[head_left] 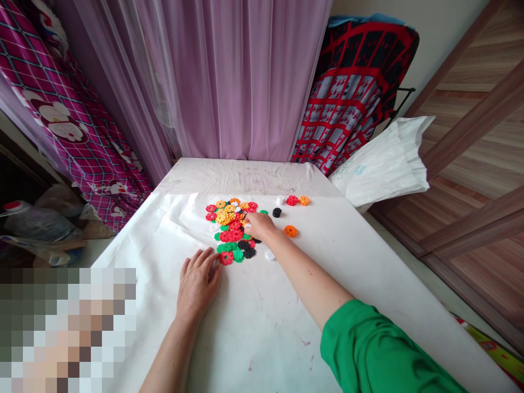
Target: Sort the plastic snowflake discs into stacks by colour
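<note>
A heap of flower-shaped plastic discs (231, 236) in red, yellow, orange, green, black and white lies on the white-covered table (262, 327). My right hand (261, 225) reaches into the heap's right side with its fingers drawn together; what they pinch, if anything, is too small to make out. Resting flat at the heap's near left edge, my left hand (199, 279) is open, its fingertips close to a red disc (226, 258). To the right of the heap stand small same-colour groups: white (280, 200), red (292, 200), orange (304, 201) and black (277, 212).
Another orange group (290, 231) and a white disc (270, 255) lie near my right forearm. A white bag (385, 164) is by the table's far right edge. Purple curtains (245, 82) hang behind. A plastic bottle (33, 224) stands off to the left.
</note>
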Available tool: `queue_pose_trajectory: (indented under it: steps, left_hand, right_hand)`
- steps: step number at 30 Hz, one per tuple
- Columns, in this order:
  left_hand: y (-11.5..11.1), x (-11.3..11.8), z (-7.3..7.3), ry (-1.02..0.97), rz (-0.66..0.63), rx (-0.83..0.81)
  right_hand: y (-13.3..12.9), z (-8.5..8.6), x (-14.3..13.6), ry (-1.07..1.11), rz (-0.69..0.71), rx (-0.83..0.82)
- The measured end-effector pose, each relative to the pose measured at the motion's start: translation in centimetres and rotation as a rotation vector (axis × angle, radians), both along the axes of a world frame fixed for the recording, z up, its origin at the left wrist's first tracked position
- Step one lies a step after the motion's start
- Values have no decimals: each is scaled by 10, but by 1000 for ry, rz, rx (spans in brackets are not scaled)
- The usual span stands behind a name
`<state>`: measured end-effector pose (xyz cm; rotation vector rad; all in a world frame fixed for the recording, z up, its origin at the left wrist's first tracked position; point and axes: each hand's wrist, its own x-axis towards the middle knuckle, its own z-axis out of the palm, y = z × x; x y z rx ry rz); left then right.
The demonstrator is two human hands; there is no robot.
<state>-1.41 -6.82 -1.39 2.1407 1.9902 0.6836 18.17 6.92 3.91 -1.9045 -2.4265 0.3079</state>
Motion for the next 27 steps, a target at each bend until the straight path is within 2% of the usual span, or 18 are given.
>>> queue_pose_trajectory:
  steps: [4, 7, 11, 15, 18, 27]
  left_hand:
    - [0, 0, 0, 0, 2, 4]
    - [0, 0, -1, 1, -2, 4]
    - [1, 0, -1, 11, -11, -1]
    - [1, 0, -2, 14, -8, 4]
    - [1, -1, -2, 21, -10, -5]
    - [2, -3, -3, 22, -11, -9]
  right_hand:
    - [-3, 8, 1, -35, 27, 23]
    - [-12, 15, 17, 36, 3, 65]
    - [-41, 23, 50, 133, -33, 46]
    - [-75, 24, 72, 134, -2, 1]
    - [-87, 19, 75, 142, 26, -15]
    - [-93, 13, 69, 106, 57, -27]
